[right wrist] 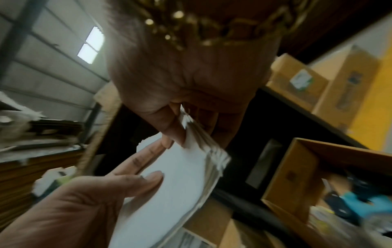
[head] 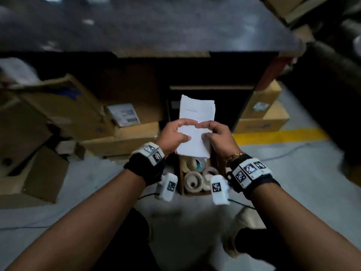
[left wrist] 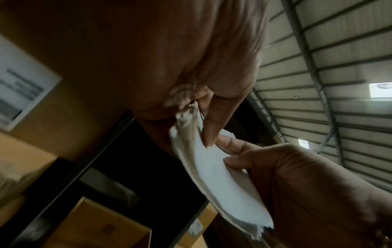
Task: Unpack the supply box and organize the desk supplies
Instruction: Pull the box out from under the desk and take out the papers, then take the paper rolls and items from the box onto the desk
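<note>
In the head view, just below centre, my left hand and right hand both pinch a stack of white papers above the open supply box of tape rolls. In the left wrist view, the stack bows at centre frame between curled fingers, so I judge it light, floppy and apt to fan out. The right wrist view shows loose splayed edges right of centre, so I'd grip both long sides.

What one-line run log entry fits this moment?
step: unpacking | left hand: grips paper stack | right hand: grips same stack | stack: above open supply box | tape rolls: in box
</note>
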Available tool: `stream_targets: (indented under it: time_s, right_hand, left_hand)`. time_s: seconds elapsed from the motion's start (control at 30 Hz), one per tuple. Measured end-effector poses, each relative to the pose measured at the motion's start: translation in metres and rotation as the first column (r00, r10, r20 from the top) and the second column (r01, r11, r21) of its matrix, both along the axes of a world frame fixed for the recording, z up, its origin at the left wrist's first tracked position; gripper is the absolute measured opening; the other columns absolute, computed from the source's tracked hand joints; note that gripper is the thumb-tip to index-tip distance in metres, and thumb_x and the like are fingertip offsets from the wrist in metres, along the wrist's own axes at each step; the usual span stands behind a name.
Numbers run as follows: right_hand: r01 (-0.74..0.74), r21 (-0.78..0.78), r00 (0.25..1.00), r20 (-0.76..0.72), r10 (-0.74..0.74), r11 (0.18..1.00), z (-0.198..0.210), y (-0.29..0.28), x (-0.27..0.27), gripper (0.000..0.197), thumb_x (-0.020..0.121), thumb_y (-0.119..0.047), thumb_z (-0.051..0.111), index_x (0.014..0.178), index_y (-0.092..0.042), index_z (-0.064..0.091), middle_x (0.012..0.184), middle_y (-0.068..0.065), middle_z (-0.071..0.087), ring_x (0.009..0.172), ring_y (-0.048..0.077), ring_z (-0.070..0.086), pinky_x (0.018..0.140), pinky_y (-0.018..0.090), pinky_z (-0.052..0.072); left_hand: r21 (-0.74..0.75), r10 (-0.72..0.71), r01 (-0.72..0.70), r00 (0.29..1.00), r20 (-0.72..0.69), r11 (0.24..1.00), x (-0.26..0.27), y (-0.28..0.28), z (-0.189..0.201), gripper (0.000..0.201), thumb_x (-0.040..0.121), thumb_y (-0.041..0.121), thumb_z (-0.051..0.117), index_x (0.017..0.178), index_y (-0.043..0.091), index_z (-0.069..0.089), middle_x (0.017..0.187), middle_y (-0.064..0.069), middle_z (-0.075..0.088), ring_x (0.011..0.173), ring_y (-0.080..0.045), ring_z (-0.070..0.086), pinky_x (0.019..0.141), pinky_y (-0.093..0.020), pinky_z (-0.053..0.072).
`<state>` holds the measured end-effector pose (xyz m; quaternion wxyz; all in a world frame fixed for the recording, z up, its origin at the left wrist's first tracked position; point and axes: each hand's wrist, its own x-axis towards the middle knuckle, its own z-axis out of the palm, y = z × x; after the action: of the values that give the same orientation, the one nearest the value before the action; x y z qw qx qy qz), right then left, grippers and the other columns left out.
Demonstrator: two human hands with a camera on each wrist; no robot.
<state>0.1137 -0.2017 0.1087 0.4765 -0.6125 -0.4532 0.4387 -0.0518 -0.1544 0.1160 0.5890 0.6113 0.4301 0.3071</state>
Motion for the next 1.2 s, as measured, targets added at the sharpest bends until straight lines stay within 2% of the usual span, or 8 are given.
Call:
stream_targets:
  time_s: [0.23, 0.43, 0.7, 0.8, 0.9, 1.0, 1.1, 1.2]
  right_hand:
    - [-0.189, 0.204, 0.982, 0.01, 0.191, 0.961, 0.111, 0.017, -0.063, 0.024, 0.091, -0.003, 0.061, 0.11, -0.016, 0.069, 0.108, 0.004, 0.074, 0.096, 0.019, 0.071, 0.076, 0.04, 0.057]
    - [-0.255, 0.261, 0.966, 0.101, 0.236, 0.931, 0.133, 0.029, -0.081, 0.021, 0.092, -0.005, 0.061, 0.108, -0.017, 0.068, 0.098, -0.005, 0.07, 0.078, -0.001, 0.067, 0.059, 0.017, 0.054]
    - [-0.234, 0.207, 0.967, 0.154, 0.204, 0.95, 0.12, 0.052, -0.08, 0.023, 0.092, -0.01, 0.064, 0.102, -0.03, 0.07, 0.102, -0.004, 0.072, 0.091, 0.017, 0.071, 0.069, 0.03, 0.054]
    - [-0.252, 0.234, 0.942, 0.281, 0.183, 0.939, 0.12, 0.068, -0.084, 0.026, 0.091, -0.014, 0.066, 0.105, -0.036, 0.068, 0.109, -0.008, 0.069, 0.1, 0.019, 0.067, 0.079, 0.041, 0.058]
    - [-0.317, 0.273, 0.887, 0.425, 0.182, 0.908, 0.129, 0.09, -0.097, 0.029, 0.089, -0.016, 0.068, 0.11, -0.036, 0.065, 0.118, -0.012, 0.061, 0.108, 0.015, 0.061, 0.093, 0.046, 0.054]
    - [-0.384, 0.281, 0.824, 0.534, 0.189, 0.879, 0.147, 0.113, -0.114, 0.029, 0.089, -0.017, 0.068, 0.116, -0.029, 0.062, 0.12, -0.006, 0.056, 0.111, 0.015, 0.056, 0.099, 0.041, 0.049]
    - [-0.428, 0.248, 0.775, 0.596, 0.212, 0.869, 0.165, 0.133, -0.134, 0.033, 0.091, -0.02, 0.067, 0.123, -0.024, 0.061, 0.124, -0.003, 0.052, 0.11, 0.014, 0.055, 0.094, 0.031, 0.049]
    - [-0.477, 0.216, 0.741, 0.62, 0.258, 0.852, 0.175, 0.145, -0.149, 0.037, 0.091, -0.021, 0.066, 0.126, -0.025, 0.058, 0.131, -0.002, 0.048, 0.107, 0.013, 0.058, 0.088, 0.027, 0.052]
  left_hand:
    - [0.198, 0.232, -0.227, 0.973, -0.007, 0.954, -0.105, 0.024, 0.129, 0.053, 0.073, -0.013, 0.054, 0.109, 0.022, 0.07, 0.108, -0.003, 0.069, 0.086, -0.015, 0.067, 0.074, -0.029, 0.056]
    - [0.273, 0.472, -0.425, 0.871, -0.136, 0.863, -0.211, 0.121, 0.211, 0.044, 0.057, -0.008, 0.054, 0.089, 0.016, 0.072, 0.103, -0.016, 0.067, 0.081, -0.025, 0.052, 0.073, -0.035, 0.044]
    - [0.311, 0.58, -0.491, 0.72, -0.382, 0.814, -0.28, 0.196, 0.23, 0.036, 0.08, -0.016, 0.048, 0.108, -0.005, 0.067, 0.076, -0.004, 0.062, 0.033, 0.0, 0.047, 0.038, -0.01, 0.035]
    - [0.322, 0.58, -0.484, 0.711, -0.398, 0.814, -0.282, 0.206, 0.224, 0.034, 0.082, -0.017, 0.048, 0.11, -0.009, 0.065, 0.058, 0.002, 0.065, 0.029, 0.002, 0.047, 0.035, -0.008, 0.035]
    - [0.338, 0.551, -0.437, 0.708, -0.442, 0.833, -0.282, 0.214, 0.216, 0.035, 0.082, -0.017, 0.049, 0.113, -0.01, 0.063, 0.077, -0.009, 0.063, 0.032, 0.002, 0.05, 0.036, -0.007, 0.035]
    - [0.364, 0.509, -0.361, 0.684, -0.522, 0.858, -0.284, 0.219, 0.208, 0.037, 0.079, -0.018, 0.049, 0.112, -0.008, 0.064, 0.071, -0.005, 0.056, 0.042, -0.007, 0.047, 0.034, -0.008, 0.032]
    - [0.36, 0.477, -0.317, 0.66, -0.581, 0.878, -0.289, 0.222, 0.204, 0.034, 0.078, -0.012, 0.056, 0.107, 0.002, 0.067, 0.091, -0.014, 0.066, 0.062, -0.012, 0.057, 0.044, -0.01, 0.041]
    - [0.46, 0.554, -0.312, 0.522, -0.648, 0.831, -0.29, 0.221, 0.202, 0.045, 0.072, 0.006, 0.063, 0.113, 0.022, 0.069, 0.124, -0.008, 0.063, 0.113, -0.03, 0.057, 0.097, -0.031, 0.047]
